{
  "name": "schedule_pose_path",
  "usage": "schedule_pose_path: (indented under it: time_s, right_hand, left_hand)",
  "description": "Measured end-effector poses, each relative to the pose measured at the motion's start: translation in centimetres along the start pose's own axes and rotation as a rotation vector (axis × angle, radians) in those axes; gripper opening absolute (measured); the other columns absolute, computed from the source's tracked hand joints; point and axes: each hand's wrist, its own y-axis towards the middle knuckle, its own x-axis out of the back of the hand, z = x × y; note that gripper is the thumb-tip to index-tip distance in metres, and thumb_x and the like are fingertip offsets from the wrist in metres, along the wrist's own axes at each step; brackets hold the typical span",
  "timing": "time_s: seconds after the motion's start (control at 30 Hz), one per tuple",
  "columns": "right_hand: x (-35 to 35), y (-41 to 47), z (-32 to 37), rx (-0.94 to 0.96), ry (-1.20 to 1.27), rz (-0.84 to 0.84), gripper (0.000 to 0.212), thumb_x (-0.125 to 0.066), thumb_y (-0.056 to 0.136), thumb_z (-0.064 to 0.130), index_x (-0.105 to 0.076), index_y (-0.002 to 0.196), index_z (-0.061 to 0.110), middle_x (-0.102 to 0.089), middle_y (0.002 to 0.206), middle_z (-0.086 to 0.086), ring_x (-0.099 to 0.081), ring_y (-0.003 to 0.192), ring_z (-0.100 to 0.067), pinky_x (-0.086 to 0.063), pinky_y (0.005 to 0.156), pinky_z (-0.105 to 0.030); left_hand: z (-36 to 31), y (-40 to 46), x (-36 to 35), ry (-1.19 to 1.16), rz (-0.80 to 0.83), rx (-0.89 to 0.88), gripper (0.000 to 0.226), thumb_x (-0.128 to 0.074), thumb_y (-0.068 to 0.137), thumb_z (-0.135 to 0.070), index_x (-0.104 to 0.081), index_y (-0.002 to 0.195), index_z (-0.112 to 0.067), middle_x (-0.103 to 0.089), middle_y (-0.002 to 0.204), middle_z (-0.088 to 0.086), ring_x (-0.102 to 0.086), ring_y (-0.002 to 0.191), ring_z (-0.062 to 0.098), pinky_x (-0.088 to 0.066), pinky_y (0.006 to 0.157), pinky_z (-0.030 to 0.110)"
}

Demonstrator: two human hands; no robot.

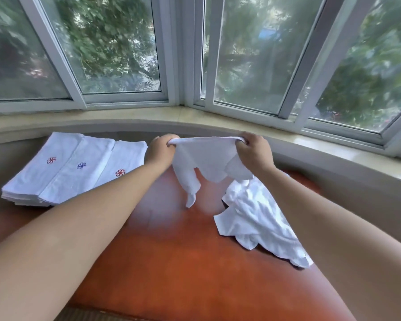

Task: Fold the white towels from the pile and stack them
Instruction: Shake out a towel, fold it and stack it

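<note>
While both arms reach forward over the table (171, 262), the left hand (160, 150) and right hand (255, 151) each pinch one end of a white towel's (206, 156) top edge, fingers curled round the bunched cloth. Towel stretched between the two hands, held up off the wood; its lower part hangs in uneven points, the longest tail dropping below and between the hands, nearer the left one. Whether that tail's tip touches the tabletop: cannot tell.

Pile (259, 218) of crumpled white towels lies on the table below the right hand, just under the right forearm, part hidden by it.

Stack (63, 172) of folded towels sits left of the left hand, near the left forearm. Top layer shows three overlapping folded panels, each with a small stitched flower mark: red, blue, red. Layered edges visible at the near corner.

Beyond both hands: a pale window sill (125, 121), then windows (116, 49) with green foliage outside.
</note>
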Motion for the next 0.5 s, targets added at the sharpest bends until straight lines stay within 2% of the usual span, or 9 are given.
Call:
schedule_pose_path:
  time_s: [0.07, 0.1, 0.13, 0.2, 0.23, 0.3, 0.37, 0.43, 0.5]
  right_hand:
    - [-1.1, 0.1, 0.6, 0.026, 0.022, 0.189, 0.024, -0.053, 0.085, 0.017, -0.06, 0.066, 0.03, -0.052, 0.056, 0.007, -0.045, 0.056, -0.015, -0.031, 0.051, -0.028]
    - [-2.1, -0.2, 0.5, 0.026, 0.005, 0.335, 0.025, -0.056, 0.086, 0.019, -0.066, 0.074, 0.038, -0.056, 0.059, 0.013, -0.049, 0.058, -0.008, -0.035, 0.053, -0.025]
    - [-3.5, -0.8, 0.1, 0.018, -0.029, 0.483, 0.022, -0.059, 0.087, 0.022, -0.071, 0.086, 0.04, -0.06, 0.066, 0.017, -0.053, 0.063, -0.004, -0.037, 0.056, -0.022]
    - [-7.0, -2.5, -1.7, 0.007, -0.104, 0.744, 0.02, -0.062, 0.089, 0.025, -0.075, 0.103, 0.032, -0.067, 0.083, 0.017, -0.058, 0.079, -0.003, -0.04, 0.065, -0.015]
    - [-9.1, -3.5, -3.0, -0.011, -0.122, 0.852, 0.022, -0.065, 0.089, 0.025, -0.076, 0.107, 0.028, -0.071, 0.093, 0.013, -0.061, 0.087, -0.006, -0.044, 0.072, -0.017]
    - [-13.8, -6.4, -5.8, -0.109, -0.125, 1.081, 0.03, -0.072, 0.085, 0.027, -0.075, 0.114, 0.031, -0.074, 0.106, 0.007, -0.065, 0.093, -0.008, -0.05, 0.081, -0.022]
    - [-18.1, -9.9, -8.2, -0.199, -0.134, 1.359, 0.035, -0.074, 0.085, 0.029, -0.072, 0.119, 0.037, -0.075, 0.096, 0.011, -0.07, 0.088, -0.003, -0.054, 0.076, -0.017]
    - [-21.5, -12.7, -10.5, -0.254, -0.162, 1.559, 0.035, -0.066, 0.091, 0.022, -0.071, 0.124, 0.031, -0.073, 0.089, 0.019, -0.073, 0.087, 0.001, -0.052, 0.066, -0.014]
    - [-23.6, -13.5, -12.6, -0.276, -0.156, 1.543, 0.036, -0.057, 0.096, 0.012, -0.068, 0.13, 0.02, -0.073, 0.096, 0.014, -0.072, 0.082, 0.001, -0.048, 0.059, -0.011]
  left_hand:
    - [1.2, -0.6, -0.6, -0.05, -0.026, 0.055, 0.03, -0.039, 0.09, -0.024, -0.069, 0.094, -0.026, -0.067, 0.09, -0.009, -0.056, 0.079, 0.019, -0.041, 0.062, 0.028]
    - [2.4, -1.0, -1.1, -0.036, 0.003, 0.088, 0.03, -0.038, 0.091, -0.023, -0.068, 0.094, -0.028, -0.065, 0.09, -0.008, -0.055, 0.077, 0.021, -0.04, 0.062, 0.029]
    - [4.0, -1.6, -1.7, 0.004, 0.057, 0.122, 0.031, -0.038, 0.093, -0.02, -0.067, 0.095, -0.03, -0.063, 0.092, -0.006, -0.055, 0.079, 0.022, -0.04, 0.063, 0.03]
    - [8.0, -3.4, -3.1, 0.077, 0.177, 0.206, 0.039, -0.039, 0.098, -0.014, -0.07, 0.113, -0.032, -0.063, 0.1, -0.005, -0.06, 0.084, 0.023, -0.044, 0.068, 0.03]
    - [10.1, -4.5, -3.9, 0.094, 0.223, 0.257, 0.042, -0.038, 0.1, -0.015, -0.069, 0.123, -0.033, -0.065, 0.1, -0.003, -0.063, 0.08, 0.02, -0.047, 0.067, 0.029]
    - [14.6, -7.4, -5.9, 0.087, 0.282, 0.389, 0.044, -0.037, 0.102, -0.018, -0.064, 0.13, -0.038, -0.071, 0.093, -0.004, -0.062, 0.062, 0.006, -0.046, 0.055, 0.022]
    - [18.9, -10.4, -7.8, 0.038, 0.328, 0.541, 0.039, -0.04, 0.1, -0.017, -0.067, 0.121, -0.037, -0.073, 0.086, -0.002, -0.062, 0.059, 0.007, -0.047, 0.054, 0.019]
    - [22.5, -13.4, -9.3, -0.01, 0.37, 0.687, 0.029, -0.046, 0.095, -0.02, -0.068, 0.109, -0.033, -0.072, 0.089, 0.003, -0.063, 0.066, 0.017, -0.052, 0.064, 0.027]
    - [25.2, -15.3, -10.2, -0.003, 0.415, 0.801, 0.034, -0.052, 0.091, -0.031, -0.061, 0.124, -0.029, -0.07, 0.104, 0.002, -0.066, 0.082, 0.022, -0.058, 0.077, 0.036]
